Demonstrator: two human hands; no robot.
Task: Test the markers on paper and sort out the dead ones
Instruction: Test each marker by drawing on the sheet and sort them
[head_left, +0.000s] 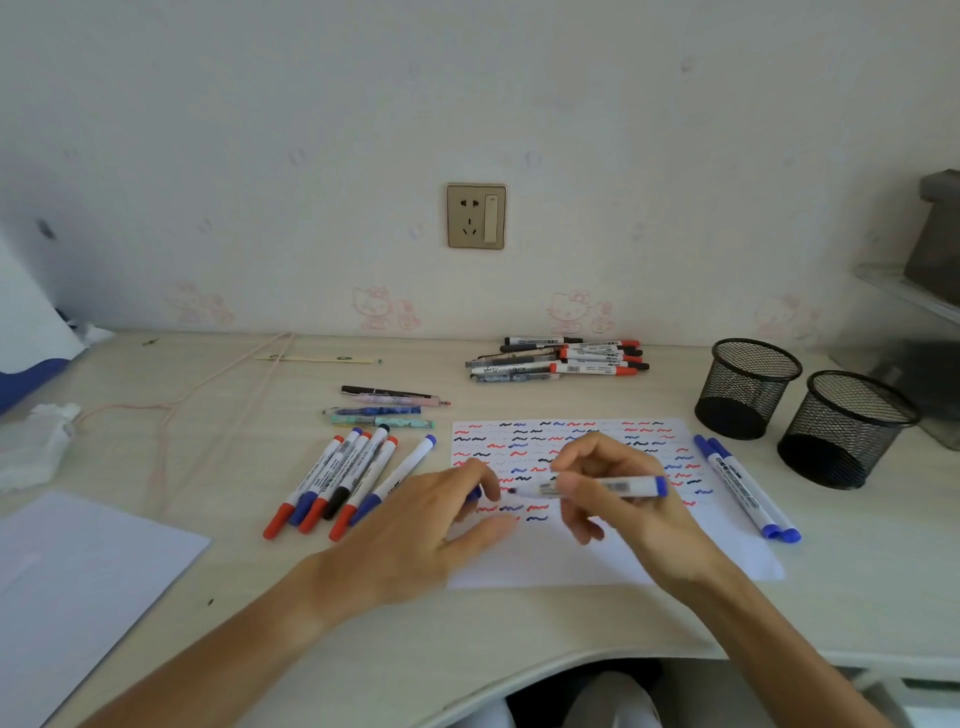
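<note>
Holding a white marker (597, 487) level above the test sheet (613, 556), my right hand (618, 493) pinches its barrel between thumb and fingers, dark tip pointing toward my left hand and blue end sticking out past the knuckles. My left hand (441, 519) rests at the sheet's near left edge with fingers curled round a small blue cap (474, 493), just short of the marker's tip. Under both hands the paper carries rows of red, blue and black squiggles. Left of my left hand, a fan of red-, blue- and black-capped markers (343, 480) lies on the desk (519, 618). Right of my right hand, two blue markers (748, 488) lie side by side along the sheet's edge. Beyond the left hand sit four assorted pens (387, 408). Farther out past the right hand, two black mesh cups (802, 410) stand beside each other, and a heap of pens and markers (558, 359) lies against the wall.
</note>
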